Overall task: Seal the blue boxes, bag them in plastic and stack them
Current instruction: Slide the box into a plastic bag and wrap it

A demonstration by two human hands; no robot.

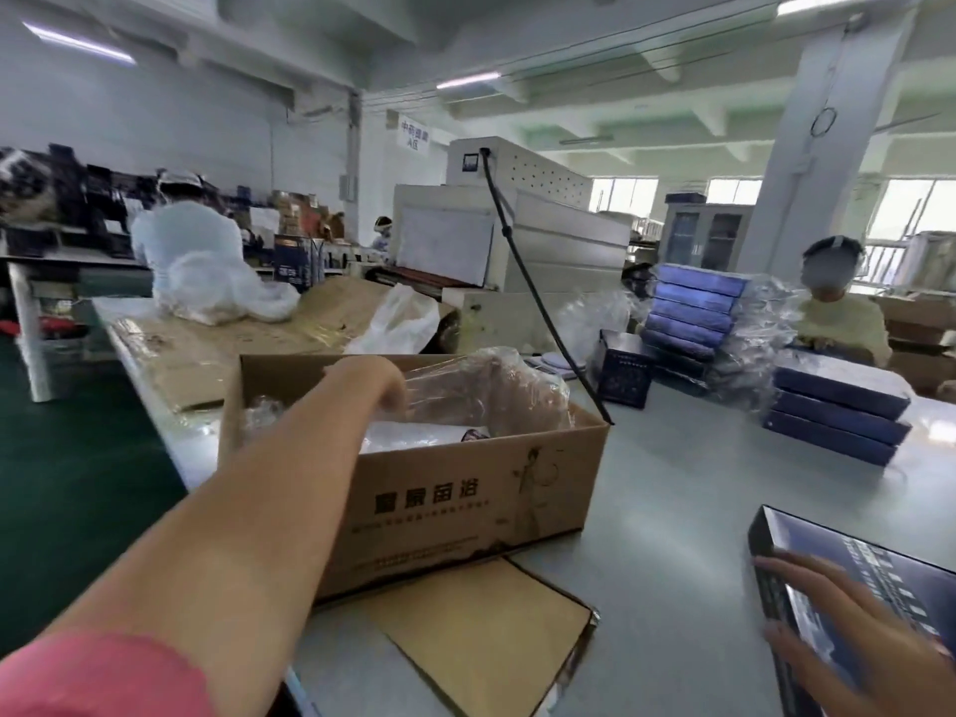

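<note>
We note the left hand [380, 382] inside the open brown corrugated carton [465, 489], at crinkled clear plastic film [481, 385]; its fingers are blurred, so we cannot tell the grip. The right hand [848, 639] lies flat, fingers spread, on the glossy dark-blue rectangular box [879, 569] at the near right of the smooth grey table [698, 483].

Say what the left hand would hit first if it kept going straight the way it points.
Probably the crumpled clear plastic heaped in the cardboard carton. The left hand looks to be right at its edge, though blur hides any contact.
</note>
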